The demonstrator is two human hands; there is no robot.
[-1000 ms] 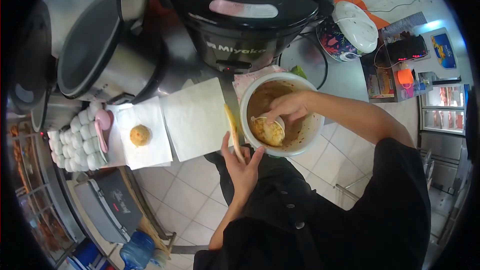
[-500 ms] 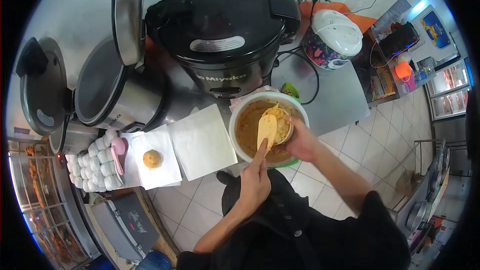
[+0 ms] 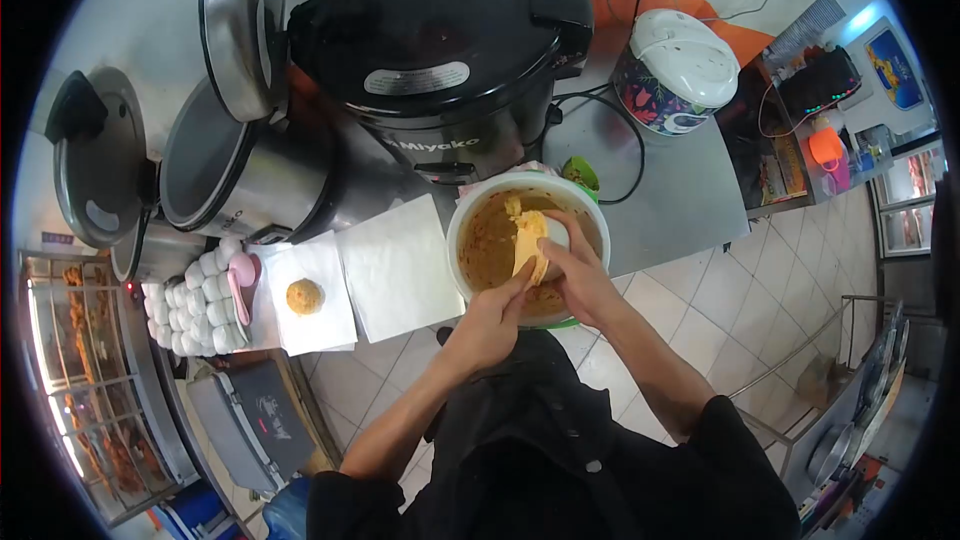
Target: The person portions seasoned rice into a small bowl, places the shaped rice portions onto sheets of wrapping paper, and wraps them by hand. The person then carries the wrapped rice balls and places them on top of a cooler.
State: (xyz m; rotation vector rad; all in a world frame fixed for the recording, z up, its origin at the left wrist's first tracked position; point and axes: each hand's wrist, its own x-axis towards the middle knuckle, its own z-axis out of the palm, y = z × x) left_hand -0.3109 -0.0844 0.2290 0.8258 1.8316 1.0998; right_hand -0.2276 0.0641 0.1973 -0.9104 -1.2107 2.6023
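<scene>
My left hand (image 3: 487,325) is closed on a pale yellow paddle (image 3: 529,243) whose blade is over the white tub (image 3: 456,270). In my right hand (image 3: 580,278) is a small white bowl (image 3: 556,231), tipped against the paddle. Yellow food bits (image 3: 515,208) show at the blade's far end. Brown residue coats the tub's inside. To the left, a round mound of yellow-brown food (image 3: 304,296) sits on a white paper sheet (image 3: 329,331), beside a blank paper sheet (image 3: 400,268).
Behind the tub stands a large black cooker (image 3: 450,40). A pink spoon (image 3: 240,280) lies on several white wrapped bundles (image 3: 190,312) at left. An open cooker (image 3: 290,175) stands behind them. A floral cooker (image 3: 670,75) and a cable (image 3: 640,155) are at the right.
The small bowl has turned from facing up to tipped over, against the paddle above the tub. Both hands have come closer together. The view has shifted slightly.
</scene>
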